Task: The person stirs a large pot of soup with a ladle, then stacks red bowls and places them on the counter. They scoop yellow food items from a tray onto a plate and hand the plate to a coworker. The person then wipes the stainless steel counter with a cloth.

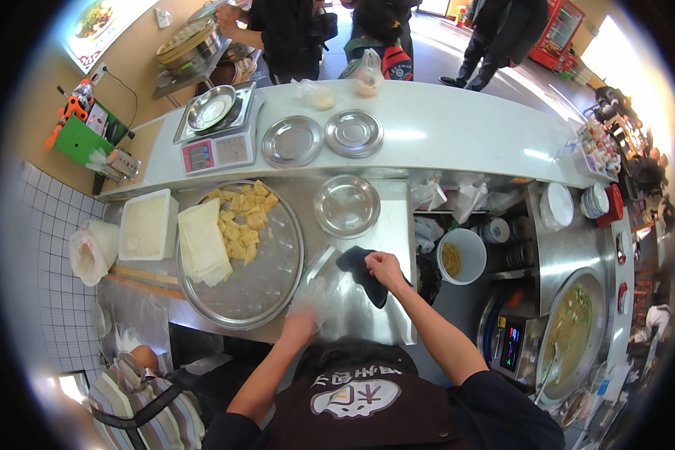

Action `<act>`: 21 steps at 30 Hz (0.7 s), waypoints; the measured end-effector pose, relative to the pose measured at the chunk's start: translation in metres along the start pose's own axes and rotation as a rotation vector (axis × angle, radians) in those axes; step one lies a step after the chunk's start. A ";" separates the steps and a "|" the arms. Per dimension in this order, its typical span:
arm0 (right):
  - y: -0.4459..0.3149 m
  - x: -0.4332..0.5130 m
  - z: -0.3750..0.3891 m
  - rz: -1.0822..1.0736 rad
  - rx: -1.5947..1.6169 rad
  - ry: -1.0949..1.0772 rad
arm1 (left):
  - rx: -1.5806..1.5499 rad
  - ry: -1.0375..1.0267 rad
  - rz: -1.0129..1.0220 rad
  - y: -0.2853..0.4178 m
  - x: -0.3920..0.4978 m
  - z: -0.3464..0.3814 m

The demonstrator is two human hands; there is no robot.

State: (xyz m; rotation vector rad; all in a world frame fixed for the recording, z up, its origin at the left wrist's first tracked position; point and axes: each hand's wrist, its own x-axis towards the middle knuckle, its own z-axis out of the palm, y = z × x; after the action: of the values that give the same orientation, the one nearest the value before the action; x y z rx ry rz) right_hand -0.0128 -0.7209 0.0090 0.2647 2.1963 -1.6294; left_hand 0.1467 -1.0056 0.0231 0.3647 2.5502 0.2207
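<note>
My right hand (385, 268) grips a black cloth (365, 281) above the steel worktop (365, 326). Lower and to the left, my left hand (308, 314) is blurred inside what looks like a clear plastic glove or bag; its fingers are hard to make out. Beside it sits a large round metal tray (259, 304). On that tray lie a folded pale sheet of food (203, 242), possibly dough or tofu skin, and many cut yellowish pieces (241, 225). A shallow round steel dish (347, 206) rests on the worktop beyond the cloth.
A white tub (146, 228) stands left of the tray. Steel plates (353, 133) and a digital scale (218, 147) occupy the raised counter (455, 129). At right are a white bucket (472, 267) and a large soup pan (568, 332). People (289, 45) stand across the counter.
</note>
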 end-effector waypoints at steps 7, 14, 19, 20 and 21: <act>-0.004 -0.016 0.017 0.018 -0.032 -0.130 | -0.127 0.669 0.063 0.013 -0.006 -0.053; 0.009 -0.048 0.020 0.198 0.032 0.018 | -0.308 0.815 0.021 -0.011 0.046 -0.058; 0.033 -0.073 0.028 0.259 0.014 0.020 | -0.237 0.005 -0.063 -0.020 0.110 -0.049; 0.032 -0.077 0.031 0.241 -0.097 0.029 | -0.276 -0.009 -0.056 -0.017 0.112 -0.051; 0.026 -0.080 0.035 0.169 -0.240 0.036 | -0.345 0.049 -0.067 -0.011 0.106 -0.053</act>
State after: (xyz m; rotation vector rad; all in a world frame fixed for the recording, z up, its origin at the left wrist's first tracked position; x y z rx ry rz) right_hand 0.0768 -0.7394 0.0108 0.4005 2.3007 -1.2684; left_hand 0.0298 -0.9887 0.0120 0.1419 2.5040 0.6395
